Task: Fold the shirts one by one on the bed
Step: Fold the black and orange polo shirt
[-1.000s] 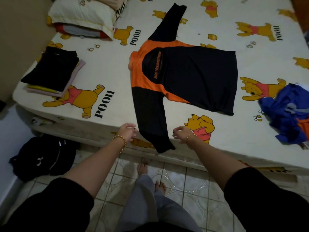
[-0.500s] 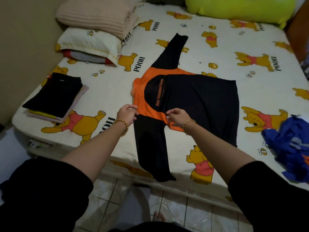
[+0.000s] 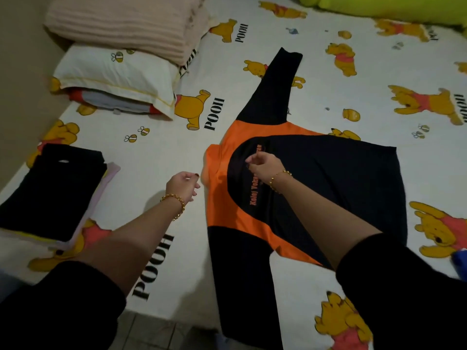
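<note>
A black and orange long-sleeved shirt (image 3: 328,188) lies spread flat on the bed (image 3: 156,157), collar to the left. One sleeve points toward the far side and the other hangs over the near edge. My left hand (image 3: 183,184) hovers over the sheet just left of the collar, fingers loosely curled and holding nothing. Over the shirt's upper back, by the orange lettering, is my right hand (image 3: 264,165) with fingers curled. Whether it pinches the cloth is unclear. A stack of folded clothes (image 3: 53,193), black on top, sits at the bed's left edge.
Pillows (image 3: 113,74) with a folded pink blanket (image 3: 126,21) on top lie at the far left. A green bolster (image 3: 379,6) runs along the far side. A blue garment (image 3: 460,261) shows at the right edge. Floor tiles (image 3: 151,332) lie below the near edge.
Both hands moved from beside the near sleeve's cuff up past the shoulder to the collar area. My view leaned in over the bed. The shirt itself has not shifted.
</note>
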